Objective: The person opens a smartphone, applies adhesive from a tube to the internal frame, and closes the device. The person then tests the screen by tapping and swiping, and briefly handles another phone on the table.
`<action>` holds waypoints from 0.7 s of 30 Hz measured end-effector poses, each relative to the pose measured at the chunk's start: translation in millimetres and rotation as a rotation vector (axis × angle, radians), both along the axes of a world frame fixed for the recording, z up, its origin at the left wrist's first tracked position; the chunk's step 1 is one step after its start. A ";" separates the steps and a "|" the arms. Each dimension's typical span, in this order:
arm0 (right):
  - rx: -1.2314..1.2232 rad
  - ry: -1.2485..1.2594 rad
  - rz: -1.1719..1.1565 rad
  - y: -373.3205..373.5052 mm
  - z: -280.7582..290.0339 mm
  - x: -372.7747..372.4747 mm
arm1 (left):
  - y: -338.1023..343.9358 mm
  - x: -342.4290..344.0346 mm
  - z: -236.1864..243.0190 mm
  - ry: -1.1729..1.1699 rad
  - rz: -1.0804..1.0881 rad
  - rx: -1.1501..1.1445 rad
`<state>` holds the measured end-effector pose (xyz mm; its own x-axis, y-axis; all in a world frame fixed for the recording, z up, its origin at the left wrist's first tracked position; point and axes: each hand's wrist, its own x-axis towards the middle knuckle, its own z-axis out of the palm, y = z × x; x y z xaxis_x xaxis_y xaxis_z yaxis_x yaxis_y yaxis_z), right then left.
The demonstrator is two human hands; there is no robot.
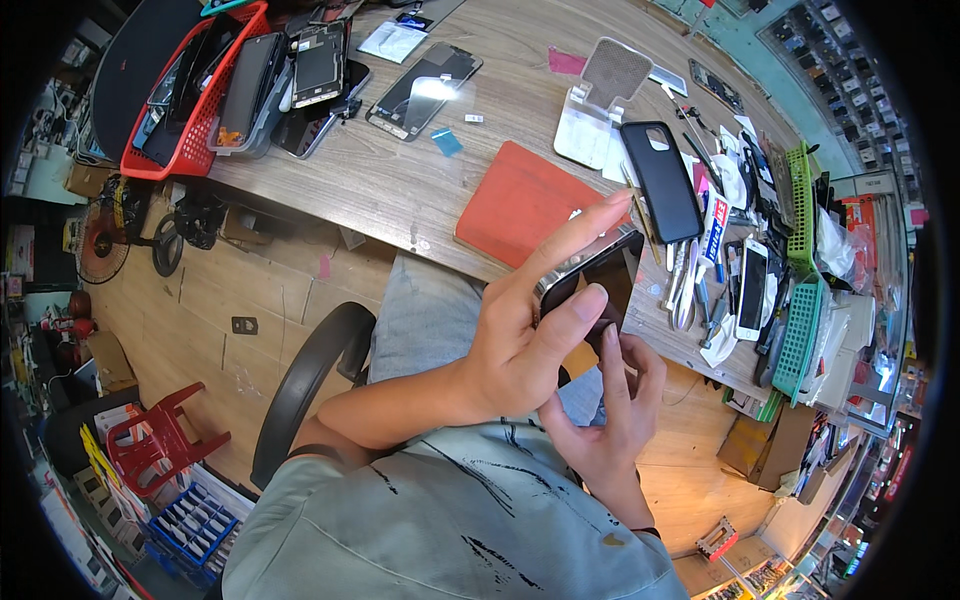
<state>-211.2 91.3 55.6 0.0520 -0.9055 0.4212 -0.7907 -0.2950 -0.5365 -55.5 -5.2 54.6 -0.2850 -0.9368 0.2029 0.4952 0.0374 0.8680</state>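
Observation:
My left hand (515, 345) is closed on a dark smartphone (610, 275) with a shiny metal edge, held tilted over the desk's front edge; the index finger stretches along its upper side and the thumb lies across it. My right hand (615, 430) is just below the phone, thumb apart and bent fingertips at the phone's lower end. A red-orange notebook (515, 195) lies behind the phone, and a black phone case (660, 180) lies to the right of the notebook.
The wooden desk (330, 190) holds a red basket of phones (150, 120), a disassembled screen (410, 105), a white stand (585, 130), scattered tools, a white phone (750, 290) and green baskets (800, 330). A black chair armrest (300, 390) and red stool (160, 430) stand at left.

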 end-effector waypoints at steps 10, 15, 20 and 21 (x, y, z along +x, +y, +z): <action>-0.023 -0.004 0.005 -1.4 -4.9 -1.1 | -0.9 0.2 8.4 0.054 -0.023 0.019; -0.021 -0.007 0.005 -0.4 -5.4 -3.1 | -0.8 0.0 6.7 0.056 -0.025 0.006; -0.026 -0.004 0.002 -1.0 -6.0 -3.4 | -0.7 0.3 8.2 0.038 -0.024 0.006; -0.026 -0.008 0.002 -1.2 -6.6 -3.2 | -0.7 0.2 8.5 0.040 -0.024 0.009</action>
<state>-214.4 90.1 49.0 0.0505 -0.8941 0.4451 -0.7861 -0.3105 -0.5345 -55.3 -5.9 63.1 -0.2992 -0.9316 0.2063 0.5301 0.0175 0.8478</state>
